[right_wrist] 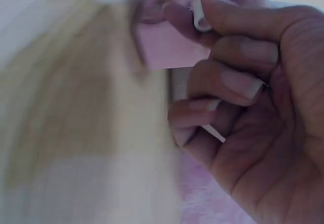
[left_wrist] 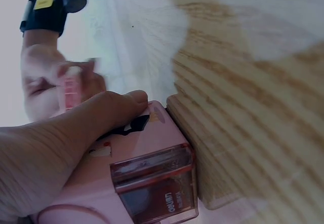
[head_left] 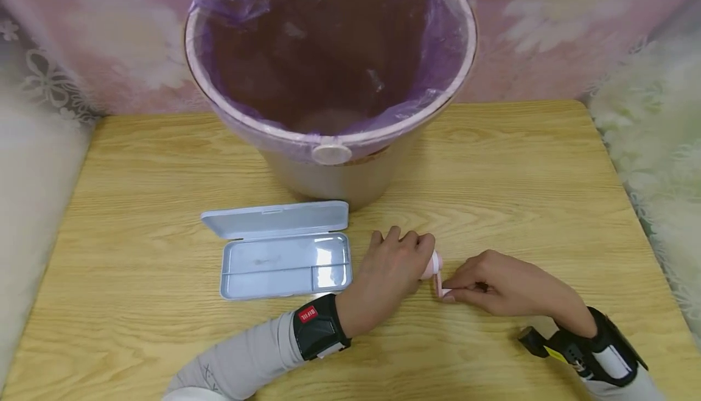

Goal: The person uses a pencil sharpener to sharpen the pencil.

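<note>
Wooden table (head_left: 509,194) — sharpener (left_wrist: 134,150) in hands (head_left: 386,276) (head_left: 506,285)

Soft, fairly bright light is filling the head view; glare is whitening part of the open case (head_left: 268,252) left of the pink sharpener (head_left: 429,269), while shade is darkening the inside of the bin (head_left: 334,179) beyond it. The left wrist view is looking dimmer and bluish, the right hand (left_wrist: 46,73) blurring behind the pink sharpener. In the right wrist view, the table (right_wrist: 61,107) is smearing left of it.

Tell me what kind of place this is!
Probably a homework spot, maybe at home: there's a yellowish wood-grain table, an open pale-blue plastic pencil box and a pink boxy pencil sharpener.
</note>
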Action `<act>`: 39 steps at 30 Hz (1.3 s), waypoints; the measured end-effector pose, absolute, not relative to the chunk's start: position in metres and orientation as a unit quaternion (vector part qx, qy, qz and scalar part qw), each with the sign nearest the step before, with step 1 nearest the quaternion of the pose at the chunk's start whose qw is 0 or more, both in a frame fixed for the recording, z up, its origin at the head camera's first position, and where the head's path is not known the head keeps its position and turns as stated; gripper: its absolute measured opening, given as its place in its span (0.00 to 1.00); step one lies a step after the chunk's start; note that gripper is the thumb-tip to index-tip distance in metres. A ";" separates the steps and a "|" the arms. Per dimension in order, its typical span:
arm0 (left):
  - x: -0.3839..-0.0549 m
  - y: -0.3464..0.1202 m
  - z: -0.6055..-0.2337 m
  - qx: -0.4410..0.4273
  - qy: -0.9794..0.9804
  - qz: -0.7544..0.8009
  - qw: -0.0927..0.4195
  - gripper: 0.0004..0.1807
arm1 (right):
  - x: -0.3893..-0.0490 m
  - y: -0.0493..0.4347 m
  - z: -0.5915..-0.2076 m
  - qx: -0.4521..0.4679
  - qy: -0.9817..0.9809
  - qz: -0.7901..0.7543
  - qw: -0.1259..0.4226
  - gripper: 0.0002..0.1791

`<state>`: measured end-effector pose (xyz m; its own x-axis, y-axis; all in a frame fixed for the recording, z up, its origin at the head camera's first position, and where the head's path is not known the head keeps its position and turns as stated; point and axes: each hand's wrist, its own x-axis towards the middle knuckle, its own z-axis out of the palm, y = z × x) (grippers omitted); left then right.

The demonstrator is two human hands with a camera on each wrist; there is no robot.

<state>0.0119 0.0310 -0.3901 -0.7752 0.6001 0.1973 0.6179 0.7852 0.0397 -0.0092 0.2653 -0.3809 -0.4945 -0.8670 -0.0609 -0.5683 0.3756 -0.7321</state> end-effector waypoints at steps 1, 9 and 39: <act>0.012 0.032 -0.390 -0.326 -0.940 -0.052 0.085 0.19 | -0.008 0.268 -0.376 -0.454 0.796 -0.335 0.218 0.10; 0.011 0.033 -0.387 -0.325 -0.942 -0.042 0.074 0.18 | -0.010 0.270 -0.358 -0.478 0.791 -0.353 0.145 0.14; 0.012 0.031 -0.386 -0.323 -0.943 -0.034 0.069 0.20 | -0.065 0.263 -0.395 -0.418 0.846 -0.287 0.167 0.12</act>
<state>0.0122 0.0313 -0.3862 -0.7819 0.6044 0.1525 0.6138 0.7892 0.0195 -0.0646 0.2628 -0.3950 -0.5947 -0.8029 -0.0414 -0.6117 0.4853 -0.6247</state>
